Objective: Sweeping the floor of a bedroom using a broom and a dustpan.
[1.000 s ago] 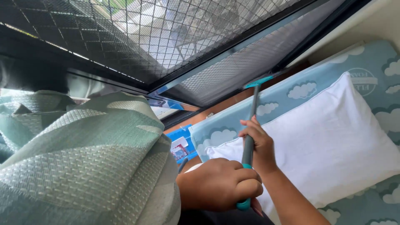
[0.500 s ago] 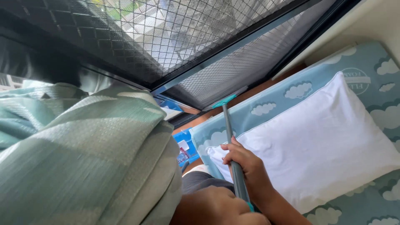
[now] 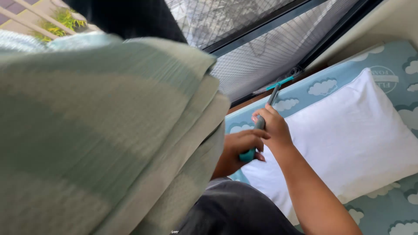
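A folded green and cream striped blanket (image 3: 100, 130) fills the whole area to the left of the fingers and hides the left forearm. Beyond the fingers runs a dark-framed window with a mesh screen (image 3: 261, 61), its lower track lying just past the tool's far end. To the right of the fingers a white pillow (image 3: 348, 135) lies on a bed sheet (image 3: 383, 65) of pale blue with a cloud print.

Between these, the two hands share one long-handled tool (image 3: 265, 111): a grey shaft with a teal end grip and a teal crosspiece at the tip. The right hand (image 3: 272, 128) is closed round the middle of the shaft, fingers wrapped tight. The left hand (image 3: 239, 150) is closed round the teal butt end, nearer the body. The crosspiece sits beyond both hands, at the sill next to the bottom of the screen; whether it touches the track I cannot tell.

To work the tool well here, I judge the nearer hand should act as the pivot while the forward hand steers, so that the crosspiece stays flat along the track rather than tipping onto one corner. Light pressure suits the mesh, which looks thin and could bulge or tear. The blanket crowds the left elbow, so short strokes are likely safer than long sweeps, and the shaft should be kept off the pillow.
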